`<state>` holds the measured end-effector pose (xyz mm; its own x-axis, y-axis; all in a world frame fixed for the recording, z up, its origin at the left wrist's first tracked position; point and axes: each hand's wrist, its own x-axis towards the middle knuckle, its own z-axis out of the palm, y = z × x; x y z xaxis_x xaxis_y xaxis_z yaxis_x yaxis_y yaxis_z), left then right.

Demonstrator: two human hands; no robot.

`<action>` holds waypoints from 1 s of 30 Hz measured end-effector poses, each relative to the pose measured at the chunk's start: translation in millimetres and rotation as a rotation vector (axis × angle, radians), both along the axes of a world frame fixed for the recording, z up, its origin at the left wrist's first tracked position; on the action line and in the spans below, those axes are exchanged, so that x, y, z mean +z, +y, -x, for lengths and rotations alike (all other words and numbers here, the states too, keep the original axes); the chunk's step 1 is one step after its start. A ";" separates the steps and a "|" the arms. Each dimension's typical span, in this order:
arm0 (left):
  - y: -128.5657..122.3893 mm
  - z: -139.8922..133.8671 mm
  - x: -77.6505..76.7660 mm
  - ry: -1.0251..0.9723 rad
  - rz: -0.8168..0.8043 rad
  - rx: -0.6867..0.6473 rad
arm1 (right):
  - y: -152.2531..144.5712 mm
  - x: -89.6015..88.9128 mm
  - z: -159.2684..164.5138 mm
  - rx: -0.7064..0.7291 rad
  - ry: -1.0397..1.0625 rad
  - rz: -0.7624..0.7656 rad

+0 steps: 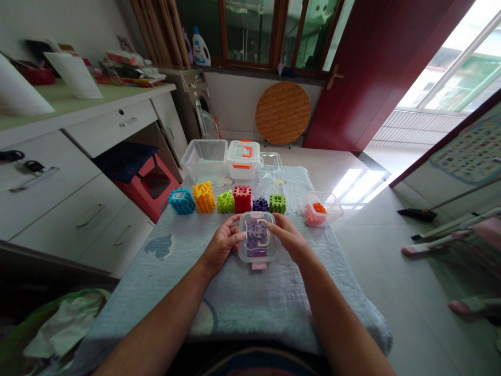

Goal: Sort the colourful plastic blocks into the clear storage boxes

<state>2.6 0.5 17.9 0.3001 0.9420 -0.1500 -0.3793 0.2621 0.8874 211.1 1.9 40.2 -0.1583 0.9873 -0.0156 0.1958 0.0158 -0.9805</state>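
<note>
A small clear plastic box (245, 253) with a pale handle on its lid and a pink latch sits on the cloth-covered table in front of me. Purple pieces (256, 235) show through its lid. My left hand (225, 240) grips the box's left side, thumb on the lid. From the right, my right hand (287, 236) holds it too, with fingers at the lid near the handle. Just behind stands a row of interlocking block cubes: blue (182, 201), yellow (204, 197), lime (226, 202), red (242, 199), dark purple (260, 204) and green (277, 203).
At the table's right edge, an open clear box (332, 209) holds orange pieces. Toward the back are a large open clear bin (204, 162), a lidded box with orange latches (243, 168) and a clear lid (271, 162). A red stool (156, 183) stands left, beside drawers.
</note>
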 end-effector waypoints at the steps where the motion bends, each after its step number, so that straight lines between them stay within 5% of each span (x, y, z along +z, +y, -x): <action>1: 0.3 -0.6 0.6 -0.011 0.003 -0.005 | 2.9 0.3 1.2 0.014 0.103 0.056; 5: 1.6 -2.7 1.4 -0.036 0.006 -0.035 | 8.6 -2.1 6.3 -0.067 0.347 0.216; 11: 3.4 -4.7 -0.3 -0.037 0.010 -0.043 | 7.0 -11.2 9.6 -0.131 0.481 0.240; 30: 4.0 -4.2 -2.9 -0.033 0.002 -0.052 | 11.4 -10.7 4.2 -0.101 0.032 -0.026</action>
<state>6.8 4.4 15.0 0.3535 0.9247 -0.1413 -0.3939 0.2842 0.8741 206.9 13.4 29.5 -0.0582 0.9982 0.0142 0.1659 0.0237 -0.9859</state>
